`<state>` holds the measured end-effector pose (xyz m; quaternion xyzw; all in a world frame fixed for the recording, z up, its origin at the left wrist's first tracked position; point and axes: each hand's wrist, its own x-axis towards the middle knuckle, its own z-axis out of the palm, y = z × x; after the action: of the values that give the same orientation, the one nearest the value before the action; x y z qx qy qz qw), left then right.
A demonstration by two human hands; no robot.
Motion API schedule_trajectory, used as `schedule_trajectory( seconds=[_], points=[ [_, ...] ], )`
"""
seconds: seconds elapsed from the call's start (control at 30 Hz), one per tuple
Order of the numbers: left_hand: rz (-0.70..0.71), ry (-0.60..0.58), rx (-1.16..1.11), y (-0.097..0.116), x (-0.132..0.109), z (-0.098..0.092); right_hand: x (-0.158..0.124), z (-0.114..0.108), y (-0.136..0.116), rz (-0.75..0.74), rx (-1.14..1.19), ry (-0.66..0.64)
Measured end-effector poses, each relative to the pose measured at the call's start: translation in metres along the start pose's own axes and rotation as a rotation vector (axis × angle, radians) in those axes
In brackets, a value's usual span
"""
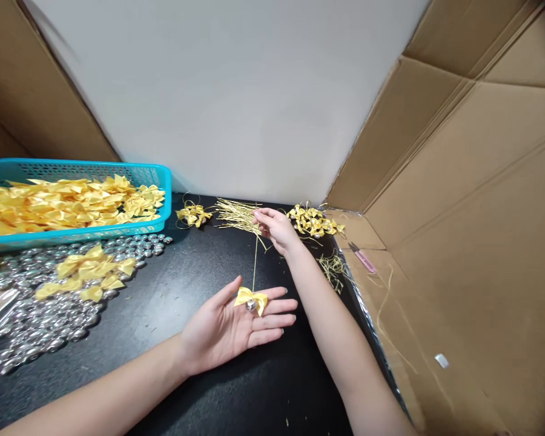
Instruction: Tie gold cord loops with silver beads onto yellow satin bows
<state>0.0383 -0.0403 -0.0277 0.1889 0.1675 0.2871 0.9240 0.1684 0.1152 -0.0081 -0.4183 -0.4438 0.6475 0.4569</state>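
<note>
My left hand [240,324] lies palm up over the black table, fingers stretched out. On its fingers rests a yellow ribbon bow [243,297] with a silver bell [251,305] at its middle. A gold cord [255,260] runs taut from the bow up to my right hand [276,229], whose thumb and fingertips pinch its upper end. Just behind the right hand lies a bundle of cut gold cords [236,213]. Finished-looking bows with bells and cord loops sit in a small pile [193,214] left of the bundle and a larger pile [315,220] right of it.
A turquoise basket [168,194] full of yellow bows stands at the left. Before it, many silver bells [72,321] are spread, with several loose bows [93,266] on top. Cord scraps [332,269] lie at the right edge, near pink thread snips [363,258] on cardboard [481,242].
</note>
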Motion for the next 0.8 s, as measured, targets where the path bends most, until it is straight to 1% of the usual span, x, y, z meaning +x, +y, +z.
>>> schedule_trajectory(
  seconds=[0.1,0.23,0.3,0.37,0.43,0.47,0.57,0.6,0.63,0.7,0.8],
  points=[
    [0.027,0.084,-0.019,-0.002,0.002,-0.003,0.002,-0.001,0.005,0.021,-0.014,0.013],
    [0.043,0.179,0.018,-0.003,0.006,-0.006,0.004,-0.002,0.010,0.037,-0.032,0.020],
    [0.066,0.201,0.062,-0.003,0.007,-0.007,0.004,-0.002,0.012,0.040,-0.038,0.020],
    [0.118,0.238,0.158,-0.002,0.005,-0.009,0.005,-0.002,0.012,0.042,-0.043,0.018],
    [0.203,0.321,0.357,-0.001,0.000,-0.014,0.004,-0.001,0.014,0.048,-0.047,0.012],
    [0.257,0.384,0.505,-0.002,-0.004,-0.018,0.004,0.000,0.015,0.053,-0.050,0.007],
    [0.433,0.604,1.056,-0.006,-0.019,-0.033,0.002,0.006,0.021,0.081,-0.062,-0.018],
    [0.468,0.649,1.219,-0.009,-0.024,-0.037,0.001,0.009,0.024,0.094,-0.067,-0.030],
    [0.480,0.659,1.348,-0.011,-0.028,-0.039,0.000,0.012,0.027,0.107,-0.072,-0.043],
    [0.492,0.641,1.518,-0.017,-0.033,-0.042,-0.002,0.017,0.033,0.127,-0.084,-0.067],
    [0.527,0.622,1.640,-0.024,-0.034,-0.039,-0.004,0.022,0.039,0.142,-0.103,-0.090]
  ],
)
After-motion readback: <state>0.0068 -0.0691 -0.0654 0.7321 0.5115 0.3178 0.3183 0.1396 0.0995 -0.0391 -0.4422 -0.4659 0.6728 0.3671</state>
